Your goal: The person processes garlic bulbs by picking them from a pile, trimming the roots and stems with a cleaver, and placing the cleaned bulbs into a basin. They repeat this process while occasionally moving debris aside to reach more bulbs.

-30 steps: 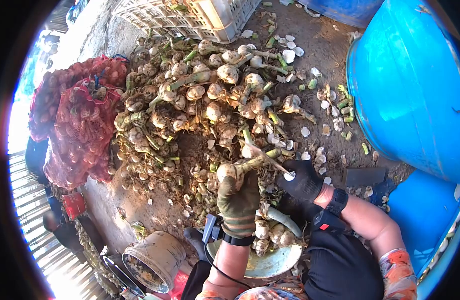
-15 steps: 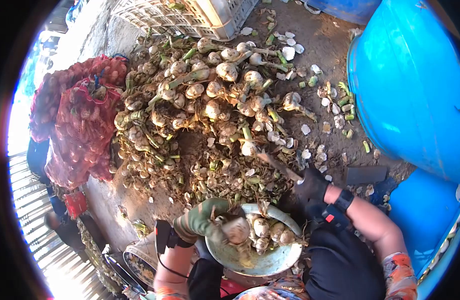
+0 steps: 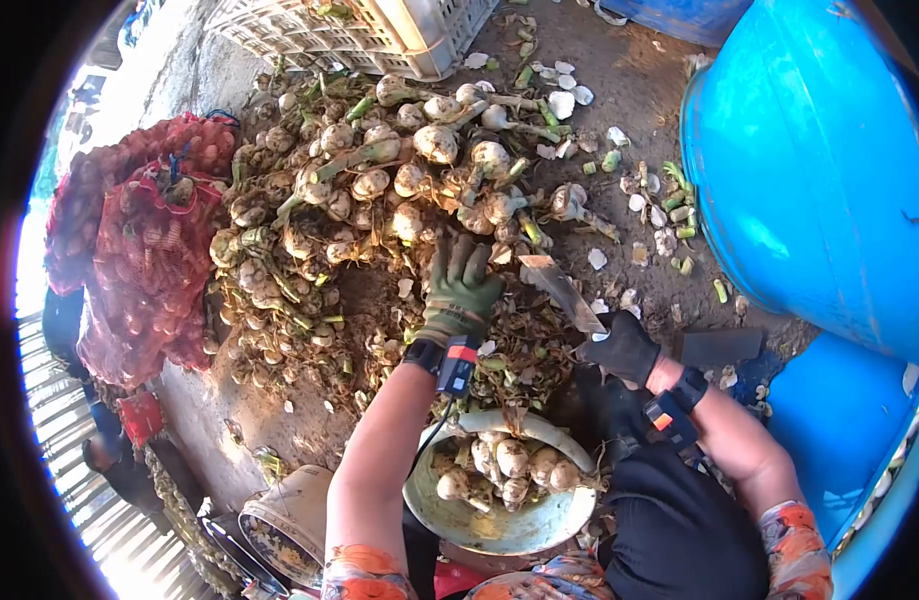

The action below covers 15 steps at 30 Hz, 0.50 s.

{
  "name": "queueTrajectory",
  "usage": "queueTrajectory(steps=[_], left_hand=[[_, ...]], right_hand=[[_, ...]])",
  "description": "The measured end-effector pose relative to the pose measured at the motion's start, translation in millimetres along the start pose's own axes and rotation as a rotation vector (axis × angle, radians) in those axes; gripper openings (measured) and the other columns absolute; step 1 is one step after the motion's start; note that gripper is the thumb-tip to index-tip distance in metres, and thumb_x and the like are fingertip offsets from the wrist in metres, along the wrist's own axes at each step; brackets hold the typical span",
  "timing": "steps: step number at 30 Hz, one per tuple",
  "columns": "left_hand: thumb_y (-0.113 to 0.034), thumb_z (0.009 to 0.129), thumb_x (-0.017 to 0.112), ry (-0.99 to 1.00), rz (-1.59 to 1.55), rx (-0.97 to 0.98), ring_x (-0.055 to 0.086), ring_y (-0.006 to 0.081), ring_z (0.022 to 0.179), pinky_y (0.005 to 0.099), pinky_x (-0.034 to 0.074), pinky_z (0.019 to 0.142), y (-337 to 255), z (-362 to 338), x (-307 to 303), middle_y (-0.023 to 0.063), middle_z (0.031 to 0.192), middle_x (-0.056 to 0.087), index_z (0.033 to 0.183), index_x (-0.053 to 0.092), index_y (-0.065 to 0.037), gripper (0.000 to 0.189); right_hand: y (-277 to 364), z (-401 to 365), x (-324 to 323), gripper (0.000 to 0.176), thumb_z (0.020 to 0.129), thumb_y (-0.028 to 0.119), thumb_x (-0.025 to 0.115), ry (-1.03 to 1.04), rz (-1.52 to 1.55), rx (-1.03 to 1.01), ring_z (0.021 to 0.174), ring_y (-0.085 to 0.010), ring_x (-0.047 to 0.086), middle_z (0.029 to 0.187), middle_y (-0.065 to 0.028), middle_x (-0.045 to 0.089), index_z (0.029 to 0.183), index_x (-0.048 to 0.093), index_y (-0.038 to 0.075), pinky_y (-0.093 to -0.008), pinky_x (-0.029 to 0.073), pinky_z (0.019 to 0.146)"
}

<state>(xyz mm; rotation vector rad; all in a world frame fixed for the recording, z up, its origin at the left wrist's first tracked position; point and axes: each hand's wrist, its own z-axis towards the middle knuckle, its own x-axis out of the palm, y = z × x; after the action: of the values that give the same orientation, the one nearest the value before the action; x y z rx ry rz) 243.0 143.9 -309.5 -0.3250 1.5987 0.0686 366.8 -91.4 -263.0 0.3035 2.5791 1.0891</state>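
My left hand (image 3: pixel 461 290), in a green glove, reaches over the near edge of a heap of garlic bulbs with stalks and roots (image 3: pixel 407 222). Its fingers are stretched out and apart, with no bulb visibly gripped; the fingertips lie against the heap. In a black glove, my right hand (image 3: pixel 624 350) is closed round a knife, whose broad, dirt-streaked blade (image 3: pixel 562 292) points up and left over the trimmings. Between my legs sits a pale green basin (image 3: pixel 509 535) with several trimmed garlic bulbs (image 3: pixel 512 459) in it.
Red mesh sacks of bulbs (image 3: pixel 154 240) stand at the left. A white plastic crate (image 3: pixel 419 40) is at the top, and a large blue drum (image 3: pixel 809 170) at the right. Cut stalks and peels (image 3: pixel 669 215) litter the ground. A white bucket (image 3: pixel 289 515) lies at lower left.
My left hand has moved from above the basin, where it held a garlic bulb, up to the heap. Another bulb shows at the basin's left side. The knife blade is now clear of the stalk.
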Motion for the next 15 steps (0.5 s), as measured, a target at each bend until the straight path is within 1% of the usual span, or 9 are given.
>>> queueTrajectory(steps=[2, 3, 4, 7, 8, 10, 11, 15], left_hand=[[-0.029, 0.067, 0.069, 0.28, 0.009, 0.089, 0.033, 0.0316, 0.127, 0.0519, 0.013, 0.109, -7, 1, -52, 0.0139, 0.126, 0.044, 0.117, 0.047, -0.011, 0.057], [-0.036, 0.06, 0.075, 0.258, -0.051, -0.034, 0.042, 0.0287, 0.119, 0.0517, 0.029, 0.103, -5, -7, -42, 0.0142, 0.119, 0.047, 0.114, 0.047, -0.006, 0.068], [-0.036, 0.06, 0.075, 0.262, -0.046, -0.035, 0.042, 0.0287, 0.119, 0.0517, 0.029, 0.103, -2, -16, -35, 0.0142, 0.119, 0.047, 0.114, 0.047, -0.006, 0.068], [-0.027, 0.075, 0.065, -0.404, 0.797, 0.602, 0.054, 0.0255, 0.091, 0.0411, 0.05, 0.082, 14, -43, -25, 0.0122, 0.101, 0.052, 0.12, 0.039, 0.0, 0.059], [-0.027, 0.075, 0.065, -0.404, 0.801, 0.603, 0.054, 0.0255, 0.091, 0.0411, 0.05, 0.082, 12, -47, -26, 0.0122, 0.101, 0.052, 0.12, 0.039, 0.0, 0.059], [-0.035, 0.077, 0.058, -0.451, 1.238, 0.669, 0.054, 0.0283, 0.095, 0.0427, 0.048, 0.085, 2, -55, -27, 0.0153, 0.106, 0.051, 0.121, 0.04, 0.001, 0.059], [-0.039, 0.079, 0.055, -0.472, 1.456, 0.697, 0.054, 0.0296, 0.097, 0.0435, 0.047, 0.087, -5, -59, -27, 0.0169, 0.109, 0.05, 0.122, 0.04, 0.001, 0.06], [-0.055, 0.084, 0.041, -0.524, 2.336, 0.754, 0.053, 0.0351, 0.104, 0.0467, 0.043, 0.092, -35, -70, -29, 0.0231, 0.118, 0.048, 0.123, 0.042, 0.002, 0.069]], right_hand=[[13, -5, -4, 0.034, 0.066, 0.022, 0.067, -0.021, -0.026, -0.03, 0.061, -0.0231, 0.062, 0.068, -0.0159, 0.064, 0.088, 0.063, -0.004, -0.0339, 0.048, 0.059], [20, -9, -5, 0.033, 0.067, 0.022, 0.066, -0.04, -0.055, -0.055, 0.061, -0.0246, 0.062, 0.068, -0.0168, 0.063, 0.088, 0.063, -0.003, -0.0342, 0.049, 0.059], [27, -11, -5, 0.033, 0.067, 0.022, 0.066, -0.038, -0.049, -0.056, 0.061, -0.0246, 0.062, 0.068, -0.0168, 0.063, 0.088, 0.063, -0.003, -0.0342, 0.049, 0.059], [51, -18, -4, 0.018, 0.067, 0.02, 0.063, -0.134, -0.385, -0.42, 0.063, -0.0344, 0.06, 0.064, -0.0173, 0.058, 0.074, 0.061, 0.004, -0.0393, 0.048, 0.055], [59, -20, -3, 0.018, 0.067, 0.02, 0.063, -0.135, -0.382, -0.423, 0.063, -0.0344, 0.06, 0.064, -0.0173, 0.058, 0.074, 0.061, 0.004, -0.0393, 0.048, 0.055], [72, -24, -3, 0.014, 0.065, 0.019, 0.064, -0.188, -0.454, -0.702, 0.061, -0.033, 0.059, 0.063, -0.0135, 0.057, 0.069, 0.058, 0.007, -0.0406, 0.047, 0.053], [78, -26, -2, 0.012, 0.064, 0.018, 0.063, -0.186, -0.513, -0.708, 0.06, -0.0314, 0.059, 0.063, -0.0114, 0.056, 0.069, 0.056, 0.009, -0.0409, 0.047, 0.052], [91, -31, -1, 0.011, 0.064, 0.017, 0.062, -0.152, -0.573, -0.744, 0.061, -0.03, 0.06, 0.064, -0.0106, 0.057, 0.07, 0.057, 0.01, -0.0408, 0.047, 0.052]])
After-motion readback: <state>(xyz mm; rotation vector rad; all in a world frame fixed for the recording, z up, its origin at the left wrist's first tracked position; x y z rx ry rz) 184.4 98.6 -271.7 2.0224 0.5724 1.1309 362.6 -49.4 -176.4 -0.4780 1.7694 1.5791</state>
